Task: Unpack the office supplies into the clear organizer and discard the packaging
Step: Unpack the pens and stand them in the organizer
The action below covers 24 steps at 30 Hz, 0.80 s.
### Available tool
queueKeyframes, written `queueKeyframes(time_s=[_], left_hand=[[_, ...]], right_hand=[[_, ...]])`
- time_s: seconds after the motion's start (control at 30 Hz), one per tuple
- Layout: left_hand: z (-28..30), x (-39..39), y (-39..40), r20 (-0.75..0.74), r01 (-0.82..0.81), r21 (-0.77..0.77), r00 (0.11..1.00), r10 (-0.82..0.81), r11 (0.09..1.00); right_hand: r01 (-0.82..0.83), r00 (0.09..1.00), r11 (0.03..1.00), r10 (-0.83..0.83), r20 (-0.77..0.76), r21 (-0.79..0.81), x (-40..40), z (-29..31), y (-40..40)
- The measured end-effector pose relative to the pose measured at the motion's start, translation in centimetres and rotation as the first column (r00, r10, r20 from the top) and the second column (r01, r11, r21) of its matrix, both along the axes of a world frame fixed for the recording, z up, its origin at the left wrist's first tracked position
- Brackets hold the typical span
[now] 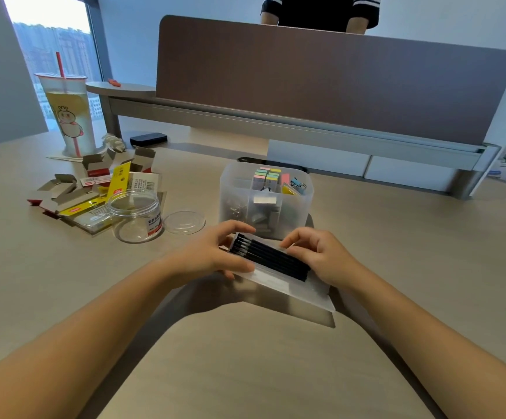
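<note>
Both hands mid-tabletop on the pen pack (271, 261) — left hand (215, 252) curled round its left end, thumb under and fingers over the top; right hand (315, 255) pinching the right end with bent fingers, clear sleeve tilted off the tabletop (245, 373). Just behind, clear organizer (265, 201) upright with sticky notes, binder clips and metal bits in its compartments. Toward the left edge — open empty jar (135, 214), its lid (184, 222) flat beside it, heap of torn packaging (94, 192), drink cup (68, 113) further back.
</note>
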State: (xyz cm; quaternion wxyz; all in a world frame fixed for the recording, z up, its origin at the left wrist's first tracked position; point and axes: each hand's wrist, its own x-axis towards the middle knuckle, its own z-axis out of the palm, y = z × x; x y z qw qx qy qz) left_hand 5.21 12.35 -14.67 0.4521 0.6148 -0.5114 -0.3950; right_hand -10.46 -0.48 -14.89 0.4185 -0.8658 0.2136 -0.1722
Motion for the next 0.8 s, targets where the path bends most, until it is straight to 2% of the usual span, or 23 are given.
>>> queueKeyframes(time_s=[0.13, 0.2, 0.27, 0.33, 0.4, 0.5, 0.67, 0.8], left_hand=[[-0.5, 0.1, -0.1, -0.043, -0.001, -0.022, 0.999, 0.0, 1.0], [-0.6, 0.1, -0.3, -0.032, -0.022, -0.025, 0.999, 0.022, 0.999], [-0.8, 0.1, -0.4, -0.005, -0.038, -0.018, 0.999, 0.038, 0.999], [-0.9, 0.0, -0.6, 0.022, -0.049, -0.002, 0.999, 0.049, 0.999], [-0.9, -0.2, -0.7, 0.026, -0.07, 0.011, 0.997, 0.07, 0.997], [-0.9, -0.3, -0.6, 0.053, -0.076, 0.022, 0.996, 0.075, 0.997], [-0.7, -0.5, -0.4, 0.082, -0.083, 0.031, 0.993, 0.08, 0.996], [-0.7, -0.6, -0.2, 0.085, -0.087, 0.042, 0.993, 0.083, 0.995]], right_hand=[[0.057, 0.998, 0.992, -0.059, -0.018, -0.113, 0.2, -0.2, -0.1], [0.134, 0.99, 0.965, -0.138, 0.0, -0.225, 0.2, -0.3, 0.0], [0.22, 0.975, 0.896, -0.208, 0.075, -0.385, 0.0, -0.5, 0.3], [0.235, 0.971, 0.832, -0.185, 0.148, -0.502, -0.3, -0.2, 0.9], [0.158, 0.987, 0.798, -0.108, 0.119, -0.582, -0.4, -0.1, 1.5], [0.067, 0.997, 0.764, -0.074, 0.016, -0.642, -0.6, -0.4, 2.0], [0.059, 0.986, 0.721, -0.151, -0.073, -0.69, -0.7, -0.1, 2.5], [0.036, 0.973, 0.75, -0.176, -0.147, -0.66, -0.6, 0.0, 2.7]])
